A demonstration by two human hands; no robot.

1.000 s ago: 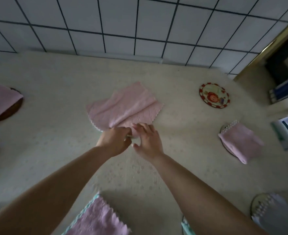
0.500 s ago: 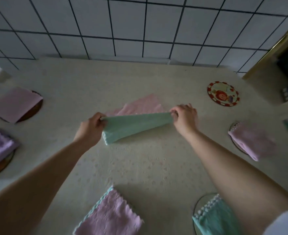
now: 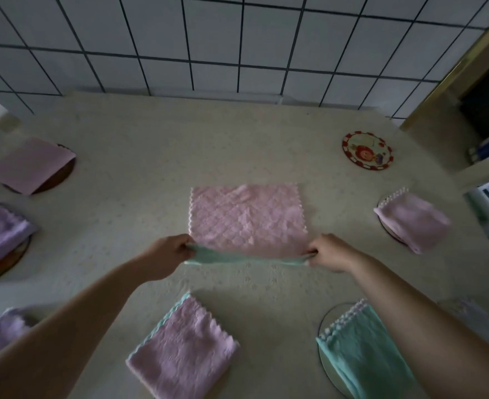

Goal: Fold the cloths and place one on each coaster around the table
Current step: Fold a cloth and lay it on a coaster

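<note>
1. Nearest, folded cloths already lie on the coasters at the table's front edge.
2. The left hand and right hand each pinch one near corner of the pink cloth, which lies at the table's middle with its green underside turned up.
3. To fold well, keep the edge tight and match it to the far edge.
4. The far painted coaster is still bare.

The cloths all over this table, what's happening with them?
A person is folding cloths and setting one on each coaster. Right now the left hand and right hand each pinch a near corner of a pink-and-green cloth spread flat mid-table, its green underside showing along the lifted edge. Several folded cloths already sit around the table; the decorated coaster at far right is bare.
</note>
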